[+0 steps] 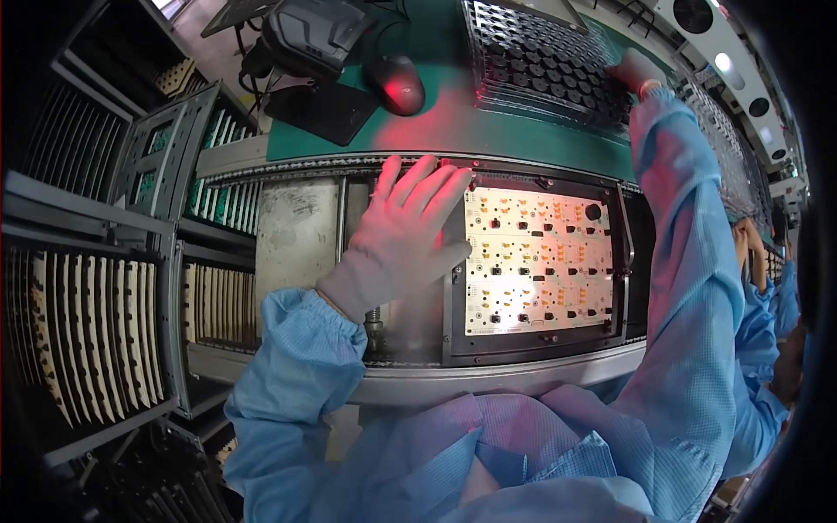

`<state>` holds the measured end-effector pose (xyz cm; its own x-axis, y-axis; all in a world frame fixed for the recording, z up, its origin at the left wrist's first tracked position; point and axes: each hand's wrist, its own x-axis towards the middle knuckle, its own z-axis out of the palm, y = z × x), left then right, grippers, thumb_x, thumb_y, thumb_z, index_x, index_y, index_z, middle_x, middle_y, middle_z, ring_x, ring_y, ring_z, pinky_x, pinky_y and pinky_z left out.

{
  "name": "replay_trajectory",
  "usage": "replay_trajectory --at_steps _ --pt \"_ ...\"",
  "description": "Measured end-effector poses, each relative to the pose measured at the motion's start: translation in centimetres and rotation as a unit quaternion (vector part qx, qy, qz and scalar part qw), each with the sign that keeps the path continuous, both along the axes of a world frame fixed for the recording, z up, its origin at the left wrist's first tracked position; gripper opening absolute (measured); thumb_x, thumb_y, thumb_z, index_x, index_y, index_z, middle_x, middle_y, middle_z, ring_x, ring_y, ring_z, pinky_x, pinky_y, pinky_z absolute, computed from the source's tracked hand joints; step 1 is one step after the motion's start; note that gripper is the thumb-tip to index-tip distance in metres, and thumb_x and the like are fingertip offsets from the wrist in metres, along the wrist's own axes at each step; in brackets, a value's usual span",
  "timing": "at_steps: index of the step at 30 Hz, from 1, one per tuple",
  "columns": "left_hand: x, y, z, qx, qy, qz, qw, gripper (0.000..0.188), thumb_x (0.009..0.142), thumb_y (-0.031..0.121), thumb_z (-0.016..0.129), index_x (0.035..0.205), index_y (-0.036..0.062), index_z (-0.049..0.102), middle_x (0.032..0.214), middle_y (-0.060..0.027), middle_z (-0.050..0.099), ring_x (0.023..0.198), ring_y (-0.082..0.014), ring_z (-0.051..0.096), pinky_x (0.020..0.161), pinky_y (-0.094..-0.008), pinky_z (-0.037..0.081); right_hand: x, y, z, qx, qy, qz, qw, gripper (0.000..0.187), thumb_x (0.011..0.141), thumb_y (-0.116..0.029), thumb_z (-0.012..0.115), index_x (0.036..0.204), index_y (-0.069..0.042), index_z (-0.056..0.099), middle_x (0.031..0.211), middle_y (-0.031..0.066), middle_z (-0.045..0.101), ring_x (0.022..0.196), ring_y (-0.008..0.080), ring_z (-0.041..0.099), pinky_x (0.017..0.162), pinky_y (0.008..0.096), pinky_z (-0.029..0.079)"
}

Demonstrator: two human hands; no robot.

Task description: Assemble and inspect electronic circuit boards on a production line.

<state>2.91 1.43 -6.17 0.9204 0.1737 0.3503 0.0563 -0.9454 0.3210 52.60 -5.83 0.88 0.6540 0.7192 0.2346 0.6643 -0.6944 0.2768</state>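
1. Circuit-board panel (536, 261) is lying right of centre, rows running left-right, long axis unclear.
2. Left hand (405, 231) is sitting splayed, empty, beside it.
3. Upper-right tray (519, 105) is holding round black parts (549, 74); right hand (636, 71) is meeting its edge, grip unclear.

Red glow on flat green tabletop (506, 138) and pale fabric-gloved left hand (397, 240). White rectangular circuit-board panel (536, 260) brightly lit. Frame corners black; straight edges bowed.

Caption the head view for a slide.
Gloved left hand beside a white rectangular circuit board; gloved right hand at a clear plastic tray.
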Motion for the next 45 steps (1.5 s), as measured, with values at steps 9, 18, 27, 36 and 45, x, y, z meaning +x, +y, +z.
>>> replay_trajectory --at_steps 9,18,27,36,45 --pt "-0.1 0.7 -1.0 0.009 -0.007 -0.002 1.0 0.083 0.081 0.041 0.071 0.147 0.0044 0.037 0.142 -0.016 0.047 0.138 -0.0387 0.037 0.116 -0.0601 0.021 5.7 3.3 -2.3 -0.072 0.01 -0.02 0.997 0.035 0.076 -0.028 0.072 0.098 -0.001 0.073 0.101 0.0209 0.071 0.093 0.0371 0.07 0.08 0.0434 0.055" --pt "-0.6 1.1 -1.4 0.008 -0.006 -0.016 1.0 0.085 0.082 0.042 0.071 0.148 0.0028 0.035 0.145 -0.0162 0.044 0.138 -0.0399 0.036 0.117 -0.061 0.02 8.9 4.2 -4.9 -0.02 -0.009 0.179 0.984 0.024 0.071 -0.025 0.072 0.081 -0.004 0.074 0.08 0.0178 0.07 0.072 0.034 0.069 0.066 0.0444 0.053" --pt "-1.2 1.5 -1.7 0.005 0.0 -0.011 1.0 0.086 0.082 0.043 0.071 0.149 0.0043 0.035 0.142 -0.0186 0.047 0.138 -0.0389 0.037 0.117 -0.0591 0.02 -4.9 1.1 2.5 0.141 0.078 0.102 0.982 0.025 0.077 -0.025 0.071 0.086 -0.002 0.074 0.08 0.0204 0.07 0.071 0.0335 0.069 0.067 0.0414 0.053" --pt "-1.5 1.8 -1.7 0.009 -0.033 -0.021 0.999 0.079 0.084 0.042 0.071 0.148 0.008 0.039 0.139 -0.0158 0.05 0.135 -0.0371 0.041 0.116 -0.0565 0.025 -21.5 -17.6 -0.6 0.167 0.569 0.165 0.788 0.024 0.09 0.001 0.063 0.113 -0.004 0.062 0.109 -0.0007 0.062 0.095 0.0084 0.058 0.082 0.0255 0.048" --pt "-1.8 1.8 -2.2 -0.022 -0.033 -0.006 0.999 0.079 0.085 0.032 0.074 0.151 0.0109 0.035 0.147 -0.0142 0.045 0.142 -0.0341 0.035 0.119 -0.0529 0.022 -23.8 -19.4 -3.0 0.057 0.437 0.186 0.878 0.062 0.081 0.006 0.065 0.14 -0.006 0.053 0.116 0.0106 0.064 0.109 0.0215 0.061 0.097 0.0309 0.046"
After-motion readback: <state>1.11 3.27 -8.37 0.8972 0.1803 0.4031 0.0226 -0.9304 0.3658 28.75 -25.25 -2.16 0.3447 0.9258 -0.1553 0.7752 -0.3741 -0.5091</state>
